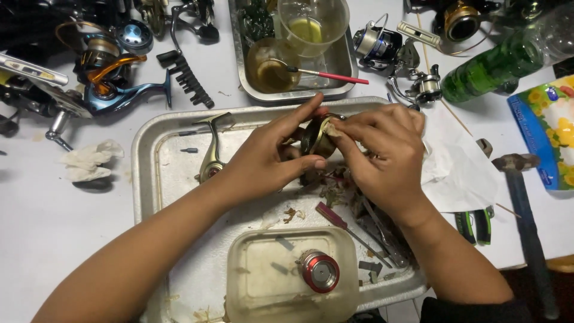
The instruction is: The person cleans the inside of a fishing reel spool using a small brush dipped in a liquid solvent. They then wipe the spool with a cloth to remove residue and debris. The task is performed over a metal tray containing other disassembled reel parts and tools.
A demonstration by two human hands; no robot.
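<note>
My left hand (269, 157) grips a dark, brass-toned round reel part (315, 139) over a dented metal tray (149, 149). My right hand (382, 152) presses a small scrap of tissue against that part's top edge with fingers and thumb. Most of the part is hidden by both hands. A reel body with its handle arm (210, 152) lies on the tray left of my left hand. Below the hands, a clear plastic tub (257, 281) holds a red and silver spool (319, 271).
A smaller steel tray (341, 66) at the back holds plastic cups of yellowish liquid and a red-handled brush (335, 76). Fishing reels (113, 72) lie left and right. A green bottle (490, 69), hammer (526, 215), pliers (475, 226), bit strip (188, 78) and crumpled tissue (89, 160) surround the tray.
</note>
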